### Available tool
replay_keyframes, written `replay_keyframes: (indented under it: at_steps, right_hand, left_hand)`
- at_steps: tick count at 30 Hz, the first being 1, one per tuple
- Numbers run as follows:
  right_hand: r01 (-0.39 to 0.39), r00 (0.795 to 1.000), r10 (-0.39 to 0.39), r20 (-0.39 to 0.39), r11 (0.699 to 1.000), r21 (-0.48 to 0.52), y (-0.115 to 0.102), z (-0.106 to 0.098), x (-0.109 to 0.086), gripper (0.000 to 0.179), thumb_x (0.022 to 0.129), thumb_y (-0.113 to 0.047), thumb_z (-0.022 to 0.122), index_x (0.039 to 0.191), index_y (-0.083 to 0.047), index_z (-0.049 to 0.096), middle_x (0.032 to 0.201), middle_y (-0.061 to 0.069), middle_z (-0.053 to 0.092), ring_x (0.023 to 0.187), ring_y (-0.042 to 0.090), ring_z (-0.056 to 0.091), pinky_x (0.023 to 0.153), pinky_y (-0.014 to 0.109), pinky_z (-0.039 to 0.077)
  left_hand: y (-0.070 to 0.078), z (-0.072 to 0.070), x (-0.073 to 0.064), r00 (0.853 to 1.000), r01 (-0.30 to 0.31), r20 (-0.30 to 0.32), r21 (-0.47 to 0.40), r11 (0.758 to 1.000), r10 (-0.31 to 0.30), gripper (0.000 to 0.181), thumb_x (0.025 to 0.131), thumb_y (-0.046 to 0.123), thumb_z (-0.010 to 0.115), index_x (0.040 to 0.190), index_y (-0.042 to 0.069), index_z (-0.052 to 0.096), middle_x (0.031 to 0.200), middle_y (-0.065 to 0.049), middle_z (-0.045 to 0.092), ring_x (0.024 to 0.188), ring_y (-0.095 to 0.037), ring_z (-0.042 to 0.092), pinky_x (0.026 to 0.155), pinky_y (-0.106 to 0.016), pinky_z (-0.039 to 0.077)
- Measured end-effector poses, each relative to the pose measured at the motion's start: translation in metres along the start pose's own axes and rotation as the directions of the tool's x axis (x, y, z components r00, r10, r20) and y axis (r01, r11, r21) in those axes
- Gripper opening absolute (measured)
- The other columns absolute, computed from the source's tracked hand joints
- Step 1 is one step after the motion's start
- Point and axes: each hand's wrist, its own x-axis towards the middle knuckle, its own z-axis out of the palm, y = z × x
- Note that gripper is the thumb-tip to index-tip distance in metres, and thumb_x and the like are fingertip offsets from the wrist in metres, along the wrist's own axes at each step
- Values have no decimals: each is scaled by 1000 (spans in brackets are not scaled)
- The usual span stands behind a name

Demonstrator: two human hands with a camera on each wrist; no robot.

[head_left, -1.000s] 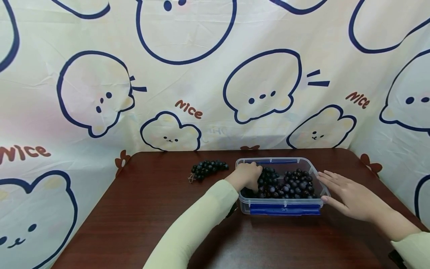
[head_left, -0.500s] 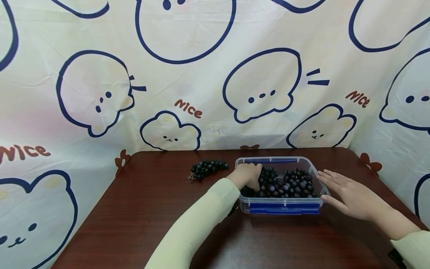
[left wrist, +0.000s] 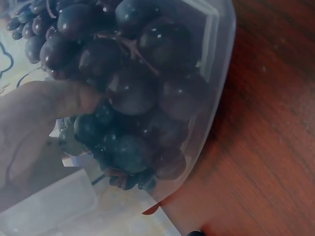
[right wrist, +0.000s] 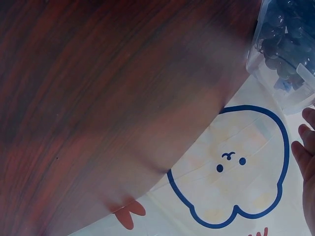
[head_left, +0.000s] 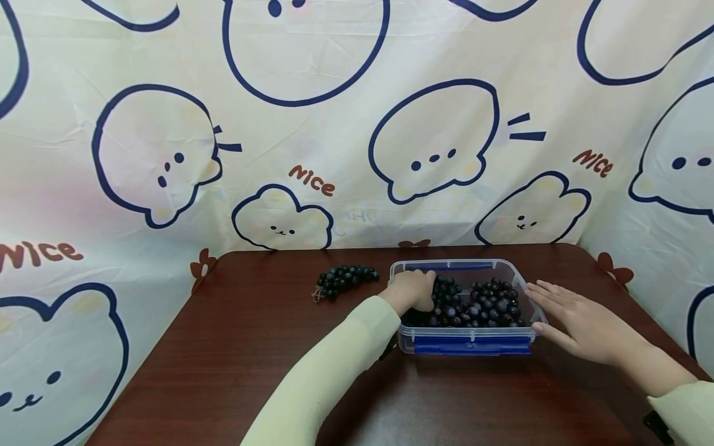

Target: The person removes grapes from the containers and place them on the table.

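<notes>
Dark grapes (head_left: 493,303) fill much of a clear plastic box (head_left: 401,336) with blue side latches, which stands on the table. My left hand (head_left: 411,290) reaches over the box's left rim, its curled fingers holding a bunch of grapes inside. Seen through the clear wall in the left wrist view, the thumb (left wrist: 54,101) presses against that bunch (left wrist: 133,91); the other fingertips are hidden. On the other side, my right hand (head_left: 582,325) rests with straight fingers against the box's right wall. Only some fingers (right wrist: 307,137) of it show in the right wrist view.
Another bunch of dark grapes (head_left: 346,280), with its stem end to the left, lies on the brown wooden table (head_left: 251,322) left of the box. Behind the table hangs a pale cloth (head_left: 346,136) printed with cartoon bears.
My left hand has shifted very slightly within the box, its thumb a touch higher. The right hand, the box and the bunch on the table stay in place.
</notes>
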Motion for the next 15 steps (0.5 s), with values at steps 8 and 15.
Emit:
replay_keyframes:
  at_steps: [8, 15]
  right_hand:
    - [1, 1000, -1, 2, 1000, 4, 0, -1, 0, 62, 89, -38, 68, 136, 0, 54, 138, 23, 50, 127, 38, 45, 106, 13, -4]
    - [2, 1000, -2, 4, 1000, 16, 0, -1, 1, 62, 89, -37, 68, 136, 0, 54, 138, 23, 50, 128, 37, 45, 106, 13, -4]
  left_hand:
    - [6, 0, -1, 998, 44, -46, 58, 997, -41, 67, 91, 41, 65, 148, 21, 37, 132, -1, 55, 95, -16, 61, 64, -31, 49]
    - [7, 0, -2, 997, 44, -61, 58, 997, -41, 60, 92, 37, 66, 144, 20, 42, 116, -1, 61, 83, -15, 61, 59, -30, 47]
